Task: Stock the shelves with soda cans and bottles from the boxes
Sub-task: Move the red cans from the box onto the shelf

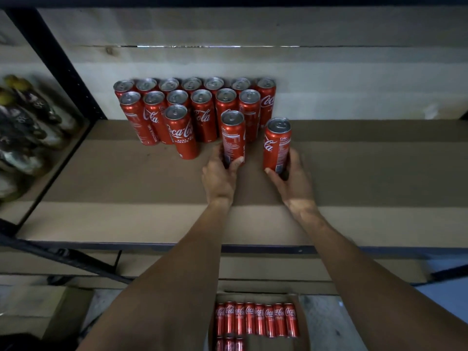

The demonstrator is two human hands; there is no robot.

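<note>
Several tall red cola cans [192, 107] stand in rows at the back of the brown shelf board [121, 188]. My left hand [219, 174] grips the base of one upright red can [233, 136] just in front of those rows. My right hand [291, 178] grips the base of a second upright can [276, 144], a little to the right and apart from the group. A single can [181, 131] stands forward of the rows on the left. Below the shelf, an open cardboard box [302, 325] holds several more red cans lying on their sides.
A black metal upright [58, 62] borders the shelf on the left, with dark bottles [27, 117] in the bay beyond it. The shelf's dark front rail [253, 248] runs across under my forearms. A pale wooden wall backs the shelf.
</note>
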